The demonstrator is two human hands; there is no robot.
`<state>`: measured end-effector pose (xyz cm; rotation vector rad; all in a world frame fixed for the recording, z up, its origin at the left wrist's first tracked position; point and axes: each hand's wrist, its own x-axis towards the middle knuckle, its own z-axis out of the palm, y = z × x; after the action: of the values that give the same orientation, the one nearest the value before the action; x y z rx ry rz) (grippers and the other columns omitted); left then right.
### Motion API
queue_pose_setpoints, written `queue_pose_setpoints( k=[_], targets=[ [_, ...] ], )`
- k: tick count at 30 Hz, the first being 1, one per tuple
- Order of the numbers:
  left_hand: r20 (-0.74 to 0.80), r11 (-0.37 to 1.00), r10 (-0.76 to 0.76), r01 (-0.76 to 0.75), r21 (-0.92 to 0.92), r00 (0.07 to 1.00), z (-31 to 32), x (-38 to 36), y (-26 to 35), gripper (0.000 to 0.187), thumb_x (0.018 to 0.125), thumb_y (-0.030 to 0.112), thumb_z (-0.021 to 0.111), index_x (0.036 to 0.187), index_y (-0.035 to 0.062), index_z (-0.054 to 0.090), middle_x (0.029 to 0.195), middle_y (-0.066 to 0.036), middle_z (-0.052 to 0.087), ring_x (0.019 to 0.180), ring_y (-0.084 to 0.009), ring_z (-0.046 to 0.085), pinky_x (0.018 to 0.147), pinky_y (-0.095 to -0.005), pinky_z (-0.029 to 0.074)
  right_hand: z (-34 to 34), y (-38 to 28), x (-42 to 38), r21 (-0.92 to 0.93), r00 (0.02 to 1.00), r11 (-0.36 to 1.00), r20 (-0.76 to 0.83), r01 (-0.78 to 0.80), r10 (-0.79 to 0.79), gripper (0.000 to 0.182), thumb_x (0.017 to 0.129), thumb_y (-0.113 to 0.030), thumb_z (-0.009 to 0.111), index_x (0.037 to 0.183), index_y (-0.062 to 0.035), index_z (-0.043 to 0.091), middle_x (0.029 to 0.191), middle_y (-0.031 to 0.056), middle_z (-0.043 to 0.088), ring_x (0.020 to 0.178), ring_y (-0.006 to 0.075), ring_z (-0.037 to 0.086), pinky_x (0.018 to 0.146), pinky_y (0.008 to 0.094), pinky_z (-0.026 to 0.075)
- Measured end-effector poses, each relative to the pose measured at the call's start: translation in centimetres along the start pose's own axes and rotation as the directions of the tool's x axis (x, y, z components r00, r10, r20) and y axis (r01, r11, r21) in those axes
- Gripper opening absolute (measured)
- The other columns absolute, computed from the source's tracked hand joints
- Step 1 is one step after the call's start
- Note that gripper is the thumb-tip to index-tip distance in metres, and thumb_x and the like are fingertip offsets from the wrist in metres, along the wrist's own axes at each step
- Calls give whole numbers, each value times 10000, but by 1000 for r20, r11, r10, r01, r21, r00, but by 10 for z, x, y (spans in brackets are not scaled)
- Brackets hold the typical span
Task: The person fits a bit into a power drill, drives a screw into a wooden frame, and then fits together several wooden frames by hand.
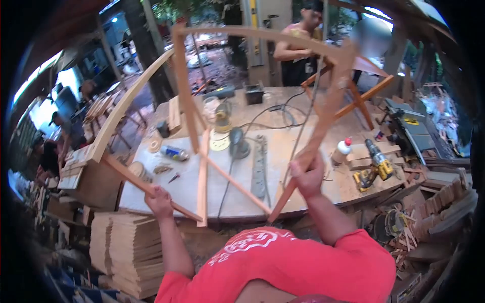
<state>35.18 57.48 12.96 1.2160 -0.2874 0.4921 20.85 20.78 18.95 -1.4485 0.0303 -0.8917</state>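
Note:
A wooden frame (pixel 326 113) with crossed legs and curved top rails stands over the worktable (pixel 136 197). My left hand (pixel 160 202) is closed round its lower left bar. Higher up on the right, my right hand (pixel 308 174) grips a slanted leg near where two pieces meet. Between my hands, thin wooden bars cross above the tabletop. Behind them lie a yellow sander (pixel 222 118), a dark round sander (pixel 239 144) and a grey power strip (pixel 259 166). A spray can (pixel 174 153) lies beyond my left hand.
A yellow drill (pixel 379 160), a white bottle with a red cap (pixel 342 150) and wood blocks (pixel 361 154) are at the right. Across the table stands a person (pixel 298 50) by another wooden frame (pixel 366 103). Stacked wood pieces (pixel 126 252) stand at the lower left. Cables cross the table.

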Motion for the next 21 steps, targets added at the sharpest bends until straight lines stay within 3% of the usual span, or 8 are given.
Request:
queue_pose_setpoints(
  k=[2, 6, 12, 16, 18, 20, 21],
  targets=[
    [23, 998, 45, -44, -45, 999, -6, -3, 24, 291, 896, 309, 608, 821, 88, 435, 557, 16, 386, 426, -64, 356, 389, -220, 338, -2, 3, 5, -16, 995, 997, -66, 78, -79, 339, 752, -117, 715, 993, -42, 489, 800, 11, 522, 681, 83, 511, 610, 241, 443],
    [47, 990, 120, -123, 72, 992, -50, -9, 63, 332, 883, 352, 617, 810, 86, 433, 543, 15, 374, 416, -63, 338, 383, -220, 339, 10, -16, 15, 8, 985, 988, -82, 152, -151, 306, 772, -142, 713, 952, -52, 482, 763, 18, 528, 637, 91, 527, 583, 234, 444],
    [-12, 979, 178, -176, 100, 984, -94, -28, 129, 381, 879, 403, 602, 770, 100, 399, 525, 22, 334, 402, -63, 322, 365, -201, 321, 40, -14, 31, -54, 986, 987, -69, 151, -155, 307, 798, -185, 699, 946, -49, 467, 749, 38, 526, 563, 100, 520, 515, 229, 421],
    [77, 988, 146, -142, -57, 986, -127, -39, 171, 376, 886, 407, 590, 757, 124, 378, 503, 30, 318, 386, -66, 307, 374, -199, 330, 68, -7, 39, -105, 968, 965, -44, 240, -245, 329, 800, -196, 710, 969, -40, 474, 762, 42, 538, 578, 104, 538, 545, 232, 453],
    [135, 971, 240, -234, -57, 961, -135, -43, 190, 399, 870, 430, 605, 764, 119, 378, 502, 33, 323, 388, -61, 316, 394, -193, 352, 84, -2, 42, -68, 973, 971, -28, 227, -229, 349, 792, -190, 721, 982, -33, 475, 775, 37, 540, 594, 104, 543, 566, 234, 466],
    [166, 970, 241, -235, -54, 956, -141, -46, 207, 413, 863, 447, 607, 776, 113, 379, 507, 35, 338, 395, -56, 332, 420, -188, 380, 105, -1, 41, -69, 987, 984, 23, 162, -160, 352, 779, -132, 725, 1021, -26, 493, 869, 31, 536, 775, 98, 526, 699, 248, 442],
    [177, 967, 256, -248, -64, 950, -145, -48, 212, 411, 864, 449, 602, 780, 114, 380, 508, 36, 341, 395, -55, 333, 428, -186, 385, 115, -4, 41, 0, 993, 995, 55, 103, -103, 357, 775, -121, 728, 1027, -24, 494, 870, 40, 554, 762, 103, 542, 689, 257, 452]
  ],
)
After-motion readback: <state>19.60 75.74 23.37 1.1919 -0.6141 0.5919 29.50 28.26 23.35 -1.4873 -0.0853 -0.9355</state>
